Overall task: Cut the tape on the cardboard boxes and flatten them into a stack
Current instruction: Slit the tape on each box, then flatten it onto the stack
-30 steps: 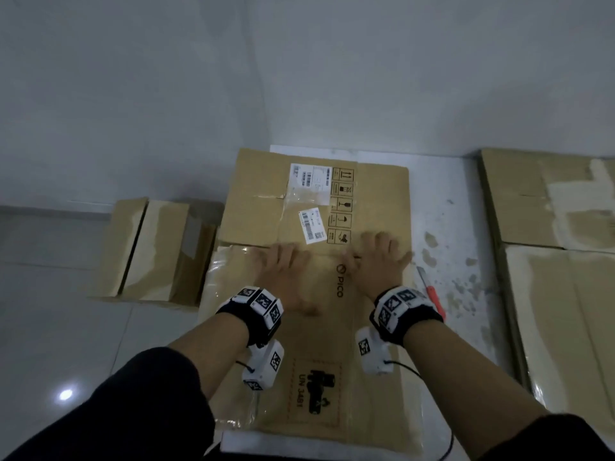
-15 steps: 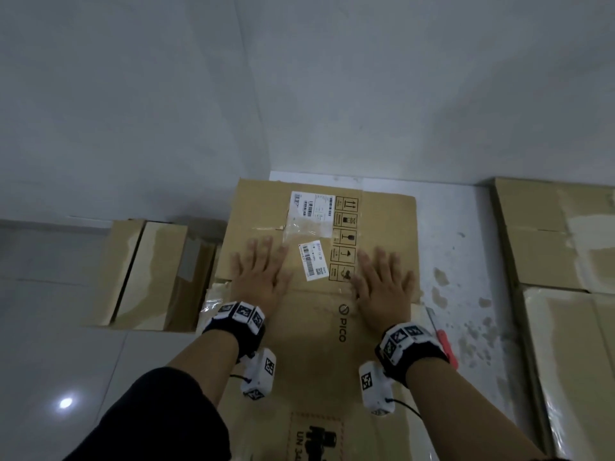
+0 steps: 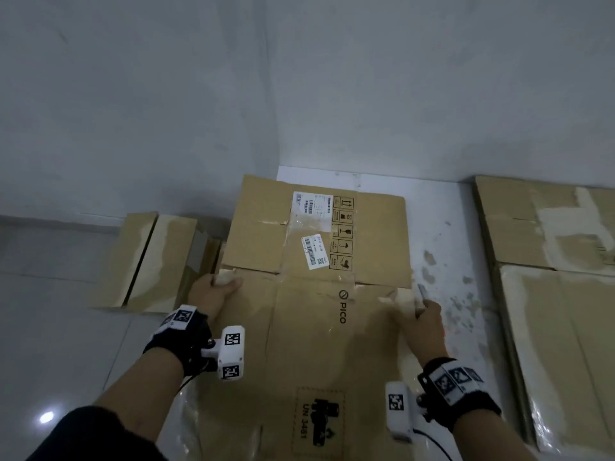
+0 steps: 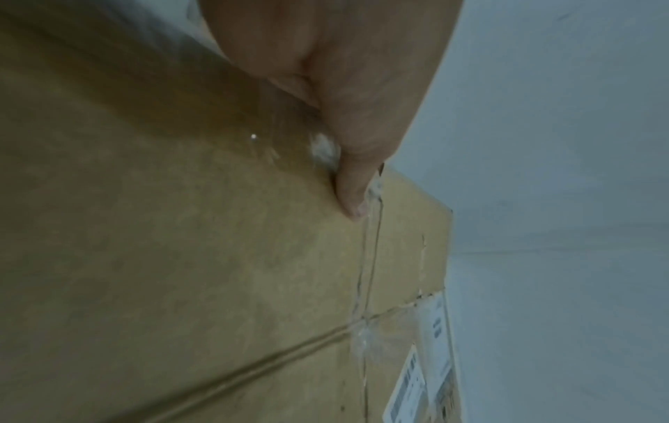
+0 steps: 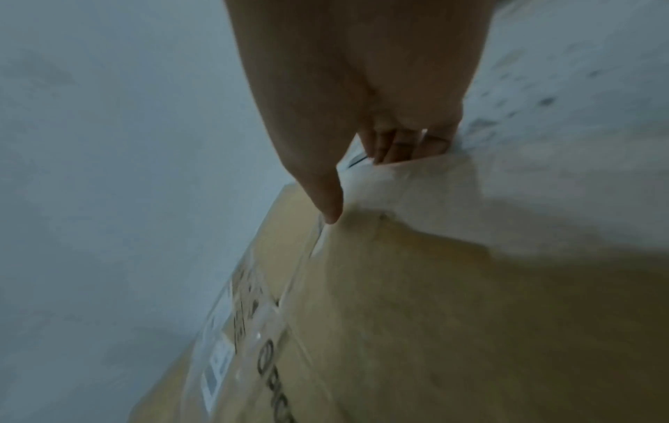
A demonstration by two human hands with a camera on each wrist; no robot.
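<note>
A moment before, both my palms had lain flat on top of the flattened box [image 3: 316, 314], pressing it down near the fold. Now they had slid outward to its two side edges. My left hand [image 3: 213, 294] gripped the left edge just below the fold, thumb on top and fingers curled under, and the left wrist view showed the thumb [image 4: 353, 197] lying along the taped seam. My right hand [image 3: 427, 322] had taken the right edge in the same way: thumb [image 5: 327, 200] on the cardboard, fingers [image 5: 398, 144] tucked beneath a pale, torn strip of the edge.

The box lay on the floor in front of me, its far flap with the barcode label [image 3: 314, 252] pointing towards the wall. It looked fully collapsed, so I judged the pressing was finished and that I was about to lift it and carry it to a pile. The stack of flat boxes [image 3: 549, 294] lay to my right, well apart from my box across a stained strip of floor. Another folded box [image 3: 156, 261] lay to the left.

The cutter [image 3: 422, 291] rested on the floor just beside my right hand, close to the edge I was holding. I reckoned I would have to mind it when lifting that side.
</note>
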